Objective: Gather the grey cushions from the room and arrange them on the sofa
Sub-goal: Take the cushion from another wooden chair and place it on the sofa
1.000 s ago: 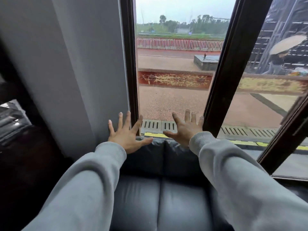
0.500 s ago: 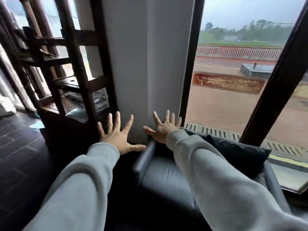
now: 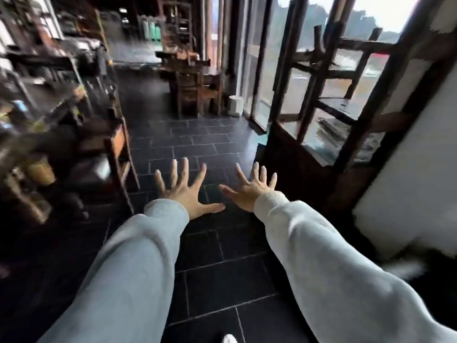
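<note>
My left hand [image 3: 184, 191] and my right hand [image 3: 252, 190] are both stretched out in front of me, palms down, fingers spread wide, holding nothing. They hover side by side over the dark tiled floor [image 3: 210, 258]. Grey sleeves cover both arms. No grey cushion and no sofa shows in this view.
A dark wooden shelf unit [image 3: 329, 100] stands at the right against tall windows, next to a white wall [image 3: 418, 154]. Wooden chairs and cluttered furniture [image 3: 99, 144] line the left. A wooden table with chairs [image 3: 195, 87] stands far ahead, a small white bin [image 3: 235, 105] beside it.
My view has swung left, away from the dark sofa and window to the room's tiled aisle. Both hands stay open and outstretched, empty throughout.
</note>
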`<control>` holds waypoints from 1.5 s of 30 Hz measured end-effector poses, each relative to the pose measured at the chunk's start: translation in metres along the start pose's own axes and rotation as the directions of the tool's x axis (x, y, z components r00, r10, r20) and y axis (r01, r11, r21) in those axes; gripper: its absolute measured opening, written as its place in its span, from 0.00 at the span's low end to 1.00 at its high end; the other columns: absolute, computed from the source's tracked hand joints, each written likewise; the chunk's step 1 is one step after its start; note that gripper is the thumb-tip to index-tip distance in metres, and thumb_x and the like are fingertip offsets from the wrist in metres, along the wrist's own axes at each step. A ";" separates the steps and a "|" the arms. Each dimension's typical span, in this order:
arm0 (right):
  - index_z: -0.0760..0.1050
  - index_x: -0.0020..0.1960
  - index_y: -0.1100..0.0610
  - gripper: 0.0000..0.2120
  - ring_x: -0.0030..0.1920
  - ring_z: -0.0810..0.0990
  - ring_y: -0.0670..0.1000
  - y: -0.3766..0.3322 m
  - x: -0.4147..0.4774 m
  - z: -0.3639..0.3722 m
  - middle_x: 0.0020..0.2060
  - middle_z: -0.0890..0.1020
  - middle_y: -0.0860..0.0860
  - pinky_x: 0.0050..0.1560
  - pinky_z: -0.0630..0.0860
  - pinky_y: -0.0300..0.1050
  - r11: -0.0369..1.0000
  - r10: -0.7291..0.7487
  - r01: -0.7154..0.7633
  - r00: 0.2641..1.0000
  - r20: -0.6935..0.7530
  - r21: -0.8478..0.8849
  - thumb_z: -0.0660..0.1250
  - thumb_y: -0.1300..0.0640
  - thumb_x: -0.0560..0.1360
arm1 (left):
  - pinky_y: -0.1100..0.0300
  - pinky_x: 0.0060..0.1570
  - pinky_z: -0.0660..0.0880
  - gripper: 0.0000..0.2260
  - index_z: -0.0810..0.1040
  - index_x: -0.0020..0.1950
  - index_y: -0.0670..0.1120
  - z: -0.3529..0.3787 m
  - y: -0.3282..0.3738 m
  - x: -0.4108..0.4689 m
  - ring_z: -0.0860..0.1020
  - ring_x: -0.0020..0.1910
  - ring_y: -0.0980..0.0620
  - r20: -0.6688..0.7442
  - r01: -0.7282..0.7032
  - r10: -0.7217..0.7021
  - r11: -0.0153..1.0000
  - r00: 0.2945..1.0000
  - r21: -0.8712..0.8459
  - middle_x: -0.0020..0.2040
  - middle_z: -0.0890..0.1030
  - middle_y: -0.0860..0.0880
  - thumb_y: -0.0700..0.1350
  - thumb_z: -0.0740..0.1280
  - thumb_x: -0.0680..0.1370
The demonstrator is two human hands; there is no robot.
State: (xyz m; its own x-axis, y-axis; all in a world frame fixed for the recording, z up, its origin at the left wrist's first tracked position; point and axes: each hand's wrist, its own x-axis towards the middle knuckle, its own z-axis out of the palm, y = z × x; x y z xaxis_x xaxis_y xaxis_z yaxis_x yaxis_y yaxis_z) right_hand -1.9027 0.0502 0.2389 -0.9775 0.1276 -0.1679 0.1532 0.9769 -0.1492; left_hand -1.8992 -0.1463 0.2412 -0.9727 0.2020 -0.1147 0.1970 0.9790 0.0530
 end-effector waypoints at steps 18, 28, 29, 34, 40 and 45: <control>0.39 0.84 0.40 0.47 0.83 0.34 0.62 -0.468 0.196 0.085 0.84 0.38 0.59 0.78 0.33 0.70 0.744 -0.639 0.664 0.741 0.207 -0.078 0.47 0.20 0.74 | 0.31 0.75 0.33 0.43 0.34 0.83 0.63 0.009 -0.423 0.034 0.27 0.81 0.40 0.107 0.714 -0.706 0.696 0.700 -0.082 0.83 0.28 0.45 0.80 0.44 0.74; 0.39 0.85 0.42 0.47 0.83 0.33 0.63 -0.598 0.283 0.122 0.84 0.37 0.60 0.78 0.32 0.70 0.717 -0.647 0.694 0.697 0.309 -0.066 0.49 0.21 0.75 | 0.31 0.75 0.34 0.45 0.31 0.82 0.62 0.033 -0.558 0.117 0.28 0.81 0.40 0.167 0.739 -0.720 0.660 0.673 -0.131 0.83 0.29 0.44 0.80 0.46 0.74; 0.39 0.85 0.43 0.47 0.83 0.33 0.63 -0.612 0.293 0.129 0.84 0.37 0.60 0.78 0.32 0.71 0.721 -0.639 0.689 0.704 0.310 -0.079 0.49 0.21 0.75 | 0.31 0.75 0.34 0.45 0.31 0.82 0.62 0.037 -0.573 0.127 0.28 0.81 0.40 0.171 0.731 -0.711 0.671 0.682 -0.128 0.83 0.29 0.44 0.80 0.47 0.74; 0.40 0.85 0.42 0.49 0.83 0.35 0.64 -0.695 0.353 0.153 0.84 0.37 0.60 0.77 0.34 0.72 0.769 -0.575 0.625 0.767 0.285 -0.131 0.49 0.19 0.72 | 0.31 0.76 0.35 0.45 0.30 0.82 0.61 0.035 -0.670 0.180 0.28 0.81 0.40 0.164 0.695 -0.676 0.707 0.719 -0.133 0.83 0.28 0.44 0.79 0.48 0.75; 0.39 0.84 0.40 0.50 0.84 0.38 0.63 -0.790 0.420 0.145 0.84 0.39 0.60 0.78 0.37 0.71 0.861 -0.453 0.494 0.852 0.263 -0.118 0.55 0.20 0.71 | 0.31 0.76 0.33 0.45 0.30 0.82 0.60 0.020 -0.780 0.239 0.25 0.79 0.38 0.192 0.618 -0.595 0.781 0.780 -0.090 0.82 0.27 0.43 0.78 0.49 0.76; 0.39 0.84 0.40 0.51 0.83 0.39 0.64 -0.836 0.472 0.138 0.84 0.39 0.60 0.77 0.37 0.71 0.889 -0.419 0.446 0.882 0.217 -0.099 0.57 0.20 0.72 | 0.32 0.75 0.31 0.45 0.30 0.82 0.60 0.008 -0.852 0.299 0.24 0.79 0.39 0.220 0.589 -0.557 0.799 0.801 -0.120 0.82 0.26 0.44 0.79 0.48 0.75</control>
State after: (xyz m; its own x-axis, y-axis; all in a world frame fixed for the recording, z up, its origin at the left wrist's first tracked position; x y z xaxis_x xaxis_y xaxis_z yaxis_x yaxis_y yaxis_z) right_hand -2.4721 -0.7299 0.1496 -0.8949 -0.3335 -0.2966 -0.3144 0.9427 -0.1116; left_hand -2.3565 -0.9196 0.1535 -0.8615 -0.3775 -0.3396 -0.4302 0.8979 0.0934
